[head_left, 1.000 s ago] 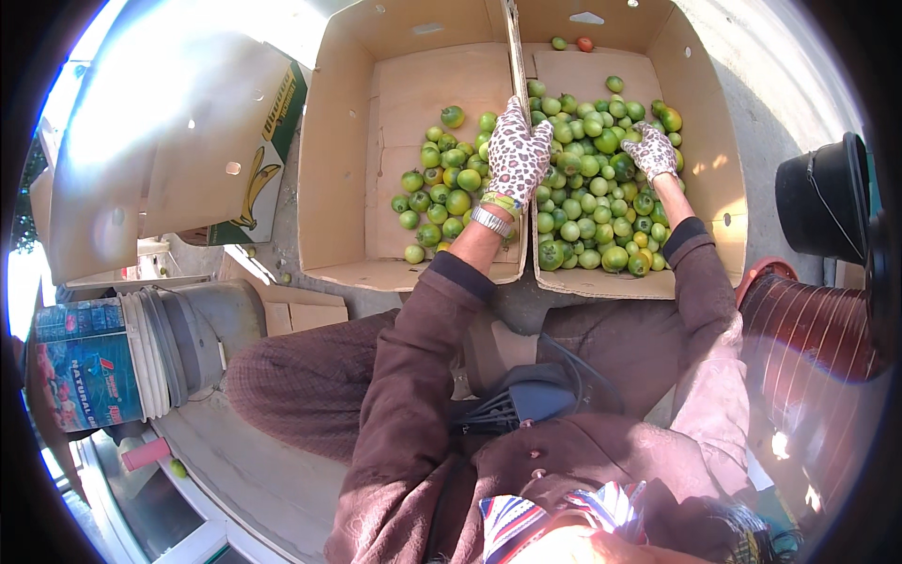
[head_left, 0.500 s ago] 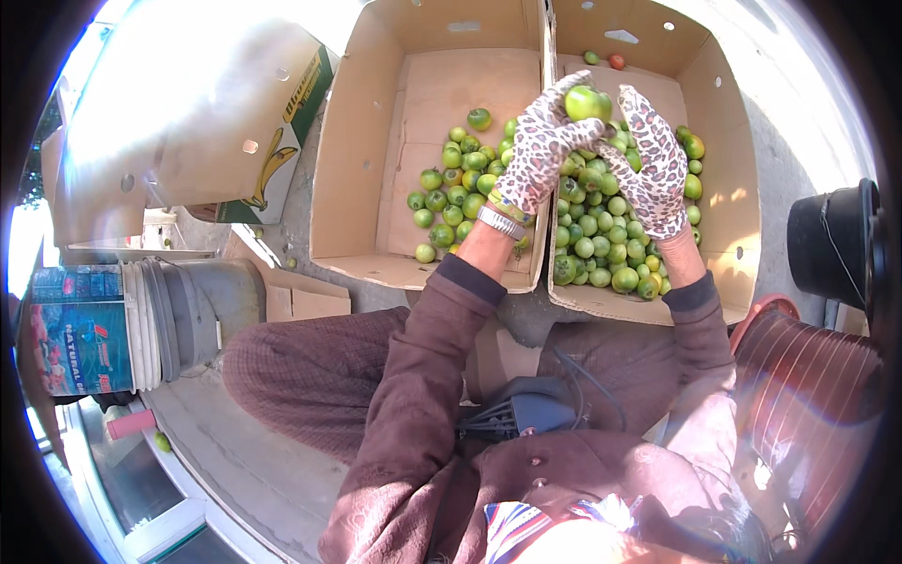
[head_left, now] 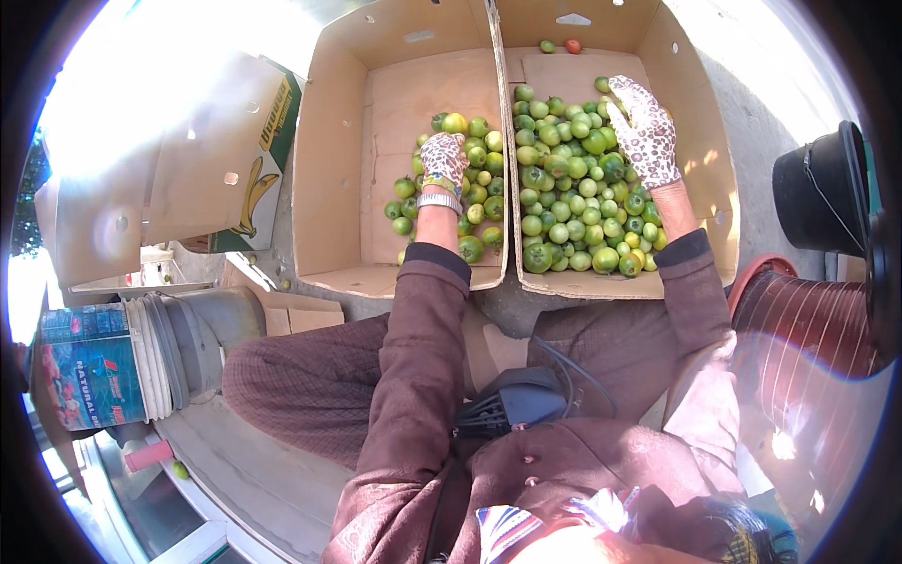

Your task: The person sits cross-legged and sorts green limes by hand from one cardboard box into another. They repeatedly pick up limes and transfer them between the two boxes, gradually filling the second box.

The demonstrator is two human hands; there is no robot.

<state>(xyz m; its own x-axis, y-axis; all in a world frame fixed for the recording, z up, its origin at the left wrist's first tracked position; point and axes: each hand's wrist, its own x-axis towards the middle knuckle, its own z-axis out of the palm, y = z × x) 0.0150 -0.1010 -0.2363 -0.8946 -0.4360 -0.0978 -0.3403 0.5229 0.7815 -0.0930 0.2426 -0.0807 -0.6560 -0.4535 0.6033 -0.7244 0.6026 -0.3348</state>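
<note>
My left hand (head_left: 445,160), in a leopard-print glove with a watch at the wrist, is down in the left cardboard box (head_left: 329,160). Its fingers curl inward, and what they hold, if anything, is hidden beneath them. Just beyond the fingertips lies a yellow-green tomato (head_left: 454,123), and more green tomatoes (head_left: 476,194) spread to its right. Over the right cardboard box (head_left: 700,179), my right hand (head_left: 646,136), gloved alike, is open with thumb and fingers apart. Beside its fingertips is a green tomato (head_left: 602,85). A thick layer of green tomatoes (head_left: 573,179) lies below and left of it.
One red tomato (head_left: 572,45) sits at the right box's far end. A black bucket (head_left: 817,197) and a reddish-brown ribbed container (head_left: 799,324) stand on the right. To the left are a banana carton (head_left: 258,179) and a labelled bucket (head_left: 99,362).
My left hand has moved left and down into the left box; the green tomato it held up is no longer visible in it. My right hand has shifted slightly left in the view.
</note>
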